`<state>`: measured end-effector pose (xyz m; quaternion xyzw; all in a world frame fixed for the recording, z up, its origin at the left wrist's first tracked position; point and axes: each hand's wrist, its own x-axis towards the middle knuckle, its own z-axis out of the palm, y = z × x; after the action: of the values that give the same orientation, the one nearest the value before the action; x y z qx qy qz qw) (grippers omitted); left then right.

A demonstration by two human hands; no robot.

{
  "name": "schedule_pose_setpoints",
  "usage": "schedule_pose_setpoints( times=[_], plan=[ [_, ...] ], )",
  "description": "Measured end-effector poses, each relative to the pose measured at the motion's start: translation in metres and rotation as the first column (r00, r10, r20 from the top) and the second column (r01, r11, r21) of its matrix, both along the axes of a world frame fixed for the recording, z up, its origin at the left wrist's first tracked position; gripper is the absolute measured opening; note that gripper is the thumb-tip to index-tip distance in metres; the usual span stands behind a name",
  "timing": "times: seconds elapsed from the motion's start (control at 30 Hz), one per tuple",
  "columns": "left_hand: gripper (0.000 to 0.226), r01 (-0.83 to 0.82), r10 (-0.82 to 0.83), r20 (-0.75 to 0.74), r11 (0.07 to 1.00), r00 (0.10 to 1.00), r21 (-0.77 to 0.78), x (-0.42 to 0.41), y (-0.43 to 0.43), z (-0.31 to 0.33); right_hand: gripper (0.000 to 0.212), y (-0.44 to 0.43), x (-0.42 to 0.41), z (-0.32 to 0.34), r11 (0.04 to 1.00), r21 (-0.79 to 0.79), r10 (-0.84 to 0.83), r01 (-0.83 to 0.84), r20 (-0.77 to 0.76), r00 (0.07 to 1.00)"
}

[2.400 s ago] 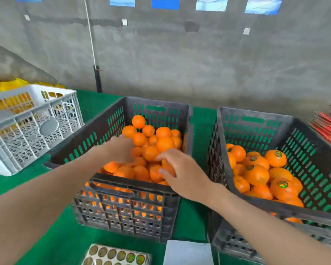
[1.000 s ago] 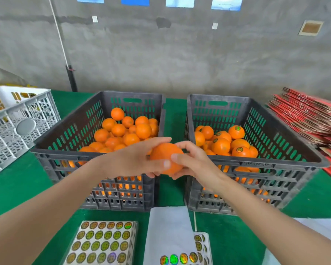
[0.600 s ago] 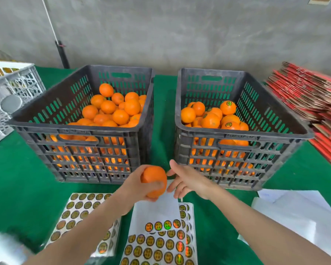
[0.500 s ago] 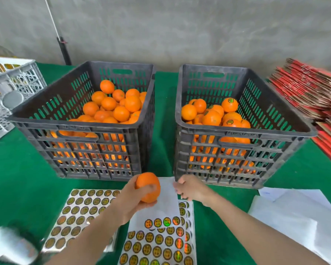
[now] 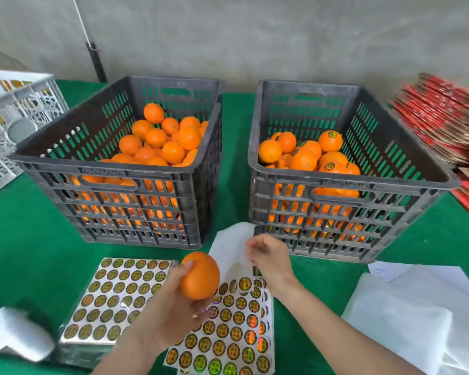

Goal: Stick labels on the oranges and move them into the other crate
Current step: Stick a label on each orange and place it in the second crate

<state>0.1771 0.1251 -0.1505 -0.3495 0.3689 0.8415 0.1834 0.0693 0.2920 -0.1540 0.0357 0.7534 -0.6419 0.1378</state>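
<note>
Left grip: my left hand (image 5: 171, 315) cupped the orange (image 5: 200, 276) at lower centre, fingers curled round it.
Right grip: my right hand (image 5: 271, 259) pinched the white flap (image 5: 232, 244) above the label sheet (image 5: 228, 323).
Risk: the flap could drop back over the labels.
Around: the right crate (image 5: 349, 182) stood at upper right, its near wall to clear.

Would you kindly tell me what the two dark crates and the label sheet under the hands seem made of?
Left crate and right crate: moulded plastic, matte dark grey, given slotted walls and ribbed rims. Label sheet: likely glossy holographic foil stickers on white backing; some flash rainbow glints.
</note>
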Motion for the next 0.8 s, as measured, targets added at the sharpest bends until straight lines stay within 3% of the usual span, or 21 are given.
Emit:
schedule_pose_setpoints(
  times=[0.1,0.17,0.3,0.43,0.5,0.67,0.8],
  plan=[
    [0.103,0.071,-0.07,-0.014,0.971,0.997,0.226,0.007,0.012,0.009,0.029,-0.001,0.001,0.007,0.984,-0.165,-0.059,0.073,0.085,0.995],
    [0.112,0.021,0.005,-0.086,0.955,0.996,0.296,0.006,0.028,0.012,0.026,-0.002,0.004,0.008,0.977,-0.198,-0.055,0.077,0.117,0.992],
    [0.073,-0.251,0.285,-0.101,0.933,0.953,0.257,-0.008,0.049,0.015,0.02,0.007,0.02,0.012,0.978,-0.205,-0.012,0.039,0.134,0.991],
    [0.062,-0.296,0.317,-0.098,0.938,0.943,0.18,-0.009,0.053,0.009,0.027,0.019,0.044,0.008,0.983,0.076,0.169,-0.169,0.01,0.986],
    [0.064,-0.277,0.296,-0.091,0.945,0.951,0.177,-0.007,0.054,0.008,0.024,0.018,0.051,0.004,0.958,0.224,0.202,-0.178,-0.088,0.975],
    [0.07,-0.273,0.29,-0.047,0.935,0.956,0.226,-0.005,0.057,0.003,0.017,0.015,0.06,-0.009,0.87,0.492,0.249,-0.035,-0.377,0.892],
    [0.071,-0.265,0.279,-0.019,0.929,0.96,0.257,-0.003,0.057,0.005,0.017,0.017,0.063,-0.013,0.813,0.564,0.32,0.143,-0.639,0.7]
  ],
)
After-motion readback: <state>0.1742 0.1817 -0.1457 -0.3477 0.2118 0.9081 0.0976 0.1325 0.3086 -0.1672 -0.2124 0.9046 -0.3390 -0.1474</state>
